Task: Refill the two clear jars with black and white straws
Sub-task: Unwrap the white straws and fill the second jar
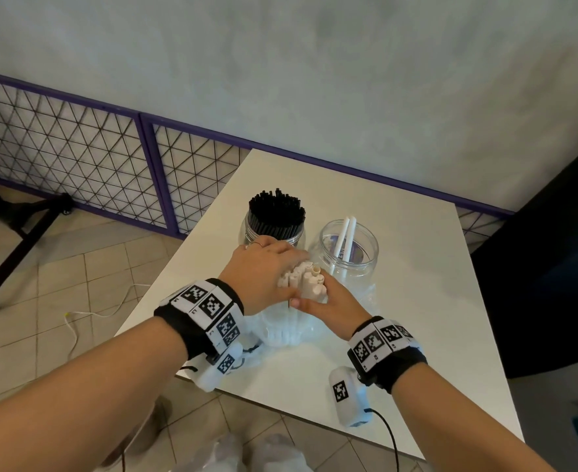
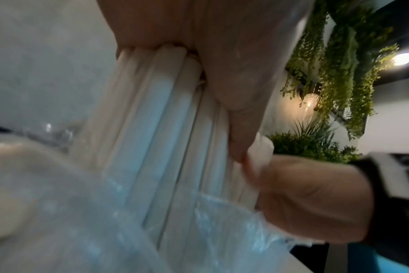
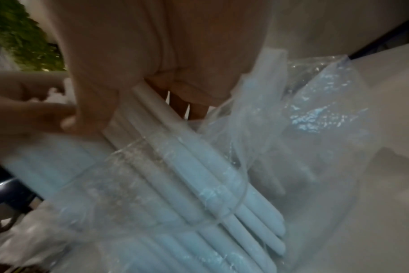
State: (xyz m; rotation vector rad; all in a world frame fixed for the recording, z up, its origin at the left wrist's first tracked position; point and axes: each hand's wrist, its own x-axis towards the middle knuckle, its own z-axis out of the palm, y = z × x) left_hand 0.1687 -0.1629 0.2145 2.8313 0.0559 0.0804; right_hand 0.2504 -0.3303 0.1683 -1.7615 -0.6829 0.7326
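Note:
A clear jar (image 1: 246,233) packed with black straws (image 1: 276,212) stands at the back of the white table (image 1: 417,301). To its right a second clear jar (image 1: 349,247) holds two white straws (image 1: 345,233). In front of the jars, both hands hold a bundle of thick white straws (image 1: 306,281) upright, its lower end still in a clear plastic bag (image 1: 280,332). My left hand (image 1: 263,274) wraps the bundle from the left. My right hand (image 1: 328,301) grips it from the right. The wrist views show the white straws (image 2: 156,129) and the white straws (image 3: 175,166) inside the crinkled clear plastic bag (image 3: 315,110).
A purple-framed wire mesh fence (image 1: 110,158) runs behind the table along a grey wall. A black stand base (image 1: 25,233) and a white cable (image 1: 76,318) lie on the tiled floor at left. More plastic bags (image 1: 246,451) sit below the table's near edge.

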